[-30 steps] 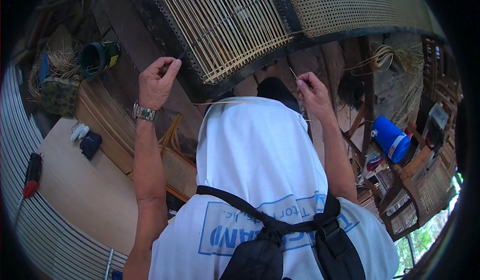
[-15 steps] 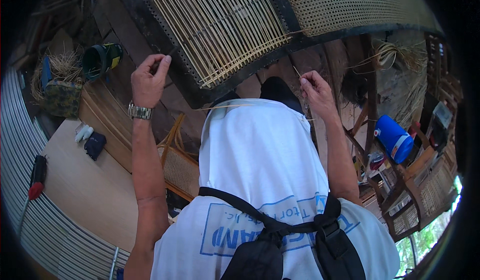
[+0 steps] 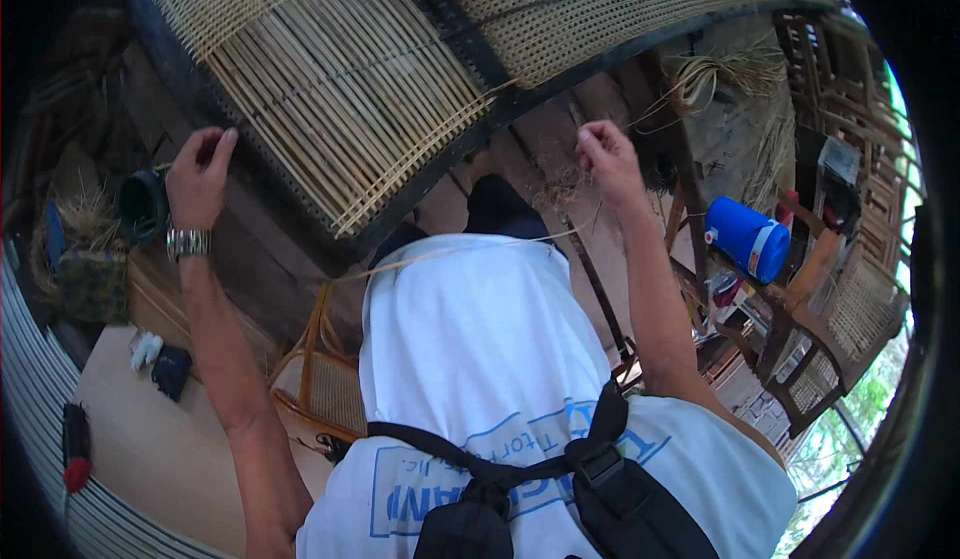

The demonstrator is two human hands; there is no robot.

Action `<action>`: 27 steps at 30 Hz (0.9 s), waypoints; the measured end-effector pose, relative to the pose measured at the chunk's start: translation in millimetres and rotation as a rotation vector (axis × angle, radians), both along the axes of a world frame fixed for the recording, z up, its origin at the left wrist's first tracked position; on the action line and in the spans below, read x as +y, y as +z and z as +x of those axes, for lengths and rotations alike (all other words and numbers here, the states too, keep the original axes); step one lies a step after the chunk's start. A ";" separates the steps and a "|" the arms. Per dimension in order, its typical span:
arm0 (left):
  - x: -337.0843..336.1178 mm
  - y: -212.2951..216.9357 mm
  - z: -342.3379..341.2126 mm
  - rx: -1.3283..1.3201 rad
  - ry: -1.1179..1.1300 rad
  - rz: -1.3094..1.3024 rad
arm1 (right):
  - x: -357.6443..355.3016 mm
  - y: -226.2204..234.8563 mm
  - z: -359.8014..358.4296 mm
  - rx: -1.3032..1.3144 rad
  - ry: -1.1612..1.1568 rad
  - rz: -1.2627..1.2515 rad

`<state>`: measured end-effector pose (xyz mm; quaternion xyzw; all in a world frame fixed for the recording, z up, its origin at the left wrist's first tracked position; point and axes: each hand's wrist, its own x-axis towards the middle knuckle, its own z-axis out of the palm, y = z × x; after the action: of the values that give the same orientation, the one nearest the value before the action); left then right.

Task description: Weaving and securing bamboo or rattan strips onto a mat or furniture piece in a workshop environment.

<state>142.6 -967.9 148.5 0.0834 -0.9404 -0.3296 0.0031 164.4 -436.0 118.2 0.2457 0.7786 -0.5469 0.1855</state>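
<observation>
The left hand [image 3: 200,174] is up at the dark edge of the woven cane panel [image 3: 330,89] with its fingers curled shut, while the right hand [image 3: 605,159] pinches a thin cane strip [image 3: 450,252] that runs low across the white shirt [image 3: 470,349].

Woven cane panel [image 3: 330,99] blocks ahead; open gap below its dark frame [image 3: 440,174], between hands.

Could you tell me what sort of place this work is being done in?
Probably a cane-weaving furniture workshop: a half-woven cane panel in a dark frame, loose cane strands, and wooden chair frames stacked at the right.
</observation>
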 end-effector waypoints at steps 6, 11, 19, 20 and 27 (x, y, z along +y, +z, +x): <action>3.8 -9.6 9.5 -0.079 0.130 0.047 | 21.9 -8.6 -123.6 0.348 0.183 0.028; 1.6 -11.5 20.3 -0.040 0.212 0.096 | -6.5 -50.7 -187.1 0.712 0.592 0.346; -2.2 -19.5 37.6 -0.122 0.347 0.241 | -3.0 -51.2 -183.0 0.745 0.874 0.676; -2.2 -19.9 38.2 -0.108 0.329 0.217 | -3.7 -49.8 -181.1 0.776 0.899 0.711; -4.0 -15.0 34.4 -0.153 0.400 0.321 | -0.2 -49.6 -218.0 0.832 1.102 0.802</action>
<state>176.9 -971.8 133.5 0.2917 -0.8385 -0.4600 -0.0162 -53.5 -436.2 68.6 -0.3506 0.9308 -0.1017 0.0208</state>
